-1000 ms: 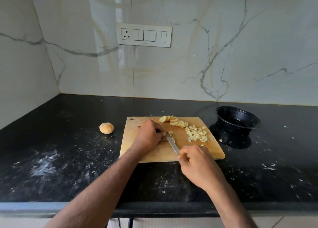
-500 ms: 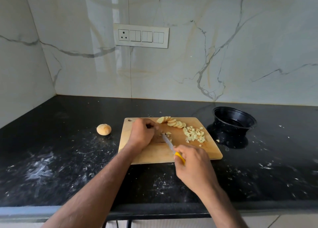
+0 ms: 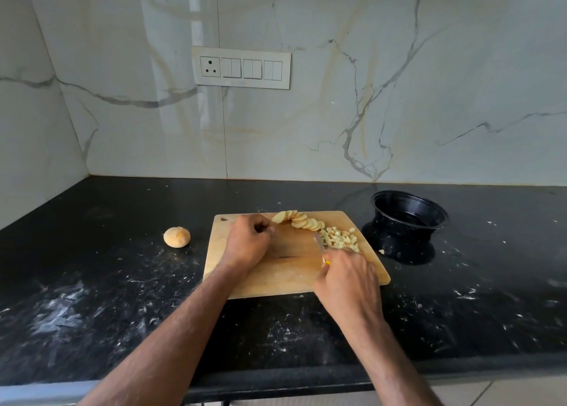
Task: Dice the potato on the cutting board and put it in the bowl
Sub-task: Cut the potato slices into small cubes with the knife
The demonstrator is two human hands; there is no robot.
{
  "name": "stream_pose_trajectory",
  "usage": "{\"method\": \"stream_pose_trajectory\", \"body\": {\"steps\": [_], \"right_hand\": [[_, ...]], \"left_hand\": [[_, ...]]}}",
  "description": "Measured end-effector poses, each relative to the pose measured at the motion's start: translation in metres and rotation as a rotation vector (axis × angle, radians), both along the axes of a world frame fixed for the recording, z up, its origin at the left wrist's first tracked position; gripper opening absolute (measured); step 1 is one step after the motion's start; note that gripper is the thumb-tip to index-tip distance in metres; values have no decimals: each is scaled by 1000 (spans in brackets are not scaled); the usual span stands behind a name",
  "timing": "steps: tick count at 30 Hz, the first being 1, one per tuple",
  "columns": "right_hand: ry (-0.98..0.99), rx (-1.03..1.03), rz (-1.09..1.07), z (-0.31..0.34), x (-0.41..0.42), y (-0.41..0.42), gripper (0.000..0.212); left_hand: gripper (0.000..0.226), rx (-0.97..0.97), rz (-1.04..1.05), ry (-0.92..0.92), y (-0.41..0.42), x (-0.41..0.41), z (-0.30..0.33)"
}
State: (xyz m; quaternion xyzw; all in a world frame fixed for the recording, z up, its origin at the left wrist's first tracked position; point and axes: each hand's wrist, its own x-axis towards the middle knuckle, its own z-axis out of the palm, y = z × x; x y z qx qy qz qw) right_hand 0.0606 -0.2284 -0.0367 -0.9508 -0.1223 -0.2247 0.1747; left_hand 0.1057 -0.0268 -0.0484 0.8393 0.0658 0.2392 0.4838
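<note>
Head view. A wooden cutting board (image 3: pixel 285 270) lies on a black stone counter (image 3: pixel 92 298) marked with pale smears and crumbs. Along the board's far edge runs a fanned row of potato slices (image 3: pixel 299 220); just right of it sits a heap of diced potato (image 3: pixel 339 238). One stray bit lies on the counter off the board's right edge.

The left hand (image 3: pixel 248 241) rests on the board's left half with fingers curled under; its fingertips meet the near end of the slice row, but whether they hold a piece cannot be told, as the knuckles cover them. The right hand (image 3: pixel 348 278) grips a knife (image 3: pixel 320 243): only a sliver of yellow handle shows at the thumb, the rest being hidden in the fist. The blade is blurred and hard to trace; it points away from the person and ends at the near left side of the dice heap.

A black bowl (image 3: pixel 409 218) stands on the counter right of the board, apart from it; its dark interior shows no pieces that can be made out. A rounded potato piece (image 3: pixel 176 237) with skin sits on the counter left of the board. A switch panel (image 3: pixel 241 67) is set in the marble wall. Both forearms are cut off by the lower frame edge.
</note>
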Motion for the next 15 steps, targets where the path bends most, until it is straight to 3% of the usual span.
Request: {"method": "stream_pose_trajectory", "body": {"steps": [5, 15], "right_hand": [[-17, -19, 139, 0, 3, 11, 31], [-108, 106, 132, 9, 26, -10, 27]], "left_hand": [[20, 38, -3, -5, 0, 3, -2], [14, 194, 12, -20, 0, 12, 0]]}}
